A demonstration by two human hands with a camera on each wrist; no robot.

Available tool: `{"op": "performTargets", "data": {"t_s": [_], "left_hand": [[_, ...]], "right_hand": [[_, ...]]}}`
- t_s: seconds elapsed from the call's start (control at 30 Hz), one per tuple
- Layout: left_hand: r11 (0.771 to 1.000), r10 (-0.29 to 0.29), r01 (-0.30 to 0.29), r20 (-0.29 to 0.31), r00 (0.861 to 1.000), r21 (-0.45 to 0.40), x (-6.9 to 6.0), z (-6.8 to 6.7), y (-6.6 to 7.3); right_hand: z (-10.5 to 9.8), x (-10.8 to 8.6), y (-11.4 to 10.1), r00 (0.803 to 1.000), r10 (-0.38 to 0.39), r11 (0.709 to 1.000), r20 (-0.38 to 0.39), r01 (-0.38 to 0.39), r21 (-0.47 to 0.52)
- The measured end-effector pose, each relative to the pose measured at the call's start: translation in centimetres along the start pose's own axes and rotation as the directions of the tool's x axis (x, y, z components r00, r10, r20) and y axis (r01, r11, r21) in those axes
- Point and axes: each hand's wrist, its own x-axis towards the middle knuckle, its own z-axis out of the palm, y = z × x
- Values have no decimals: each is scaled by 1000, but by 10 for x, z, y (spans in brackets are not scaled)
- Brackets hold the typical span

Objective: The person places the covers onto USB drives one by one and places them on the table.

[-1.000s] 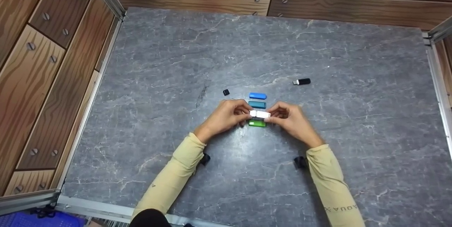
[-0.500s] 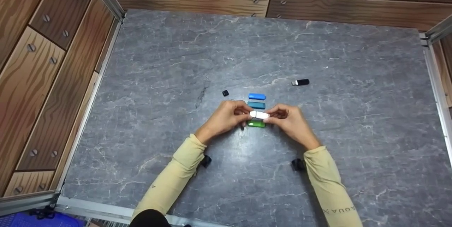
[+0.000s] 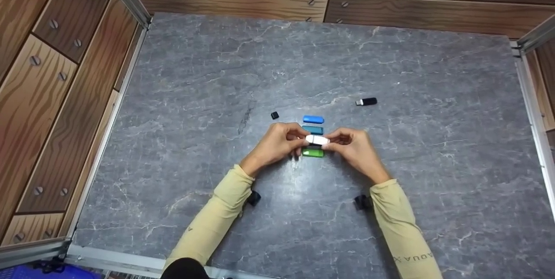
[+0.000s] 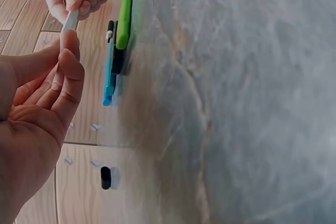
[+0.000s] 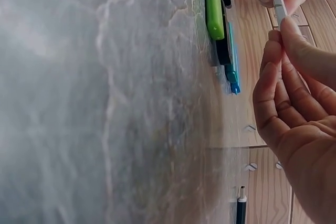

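Observation:
A white USB flash drive (image 3: 318,139) with its cap on is held level above the table. My left hand (image 3: 277,144) pinches its cap end between thumb and fingers. At the opposite end my right hand (image 3: 355,149) pinches the body the same way. Beneath the hands, flash drives lie in a row: blue (image 3: 313,119), teal (image 3: 313,130) and green (image 3: 313,152). Between the teal and green ones lies a black flash drive (image 5: 224,51), mostly hidden in the head view.
Right of the row lies a black flash drive (image 3: 367,101) with its metal plug bare. A small black cap (image 3: 274,115) sits to the left. Wood-patterned walls (image 3: 260,1) border the grey marbled table (image 3: 217,75) at the back and sides.
The gap between the white drive's cap and body has narrowed to a thin line. Both hands keep their pinch in nearly the same place, while the head view shifts slightly.

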Motion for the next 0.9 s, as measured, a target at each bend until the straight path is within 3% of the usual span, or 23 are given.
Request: {"op": "performTargets", "data": {"t_s": [0.37, 0.9], "left_hand": [[999, 38, -38, 1, 999, 6, 4, 1, -1], [984, 86, -79, -38, 996, 163, 27, -18, -2]], "right_hand": [[0, 1, -2, 1000, -7, 1000, -24, 7, -18], [-4, 30, -10, 998, -38, 997, -41, 35, -72]]}}
